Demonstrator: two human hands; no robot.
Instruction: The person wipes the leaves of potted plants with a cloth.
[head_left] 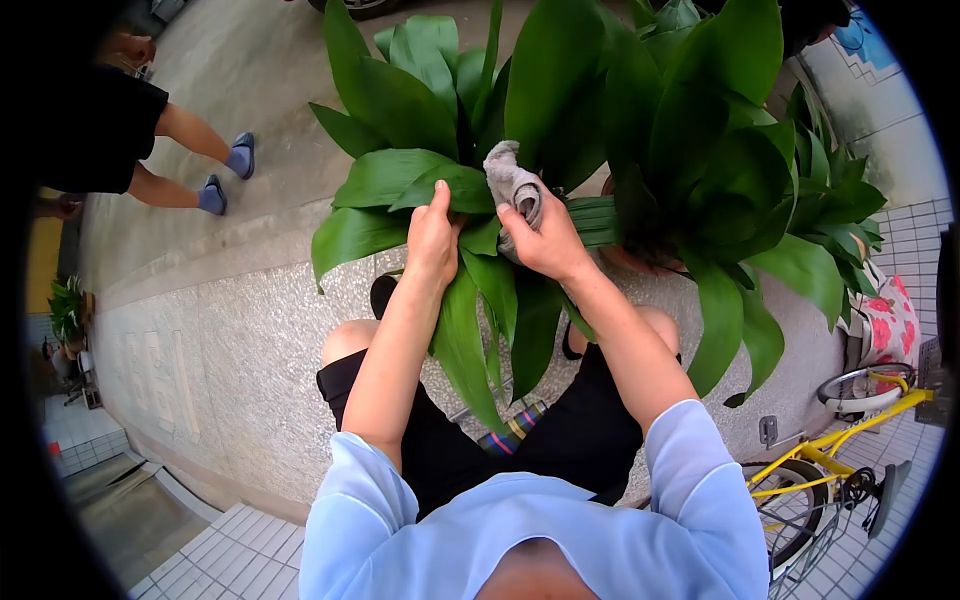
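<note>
A large potted plant with long, broad green leaves (555,85) spreads out in front of me. My left hand (431,240) is closed on a leaf (458,188), its thumb lying along the upper side and its fingers mostly hidden. Just to the right, my right hand (548,243) grips a crumpled grey cloth (516,188), which bunches up above the fingers against the foliage. Several drooping leaves (463,335) hang below both hands, between my knees.
A yellow bicycle (825,435) stands at the lower right, near a pink-flowered white bag (890,325). Another person's legs (185,150) show at the upper left. More potted plants (68,310) stand at the far left. Under me is a striped seat (513,428).
</note>
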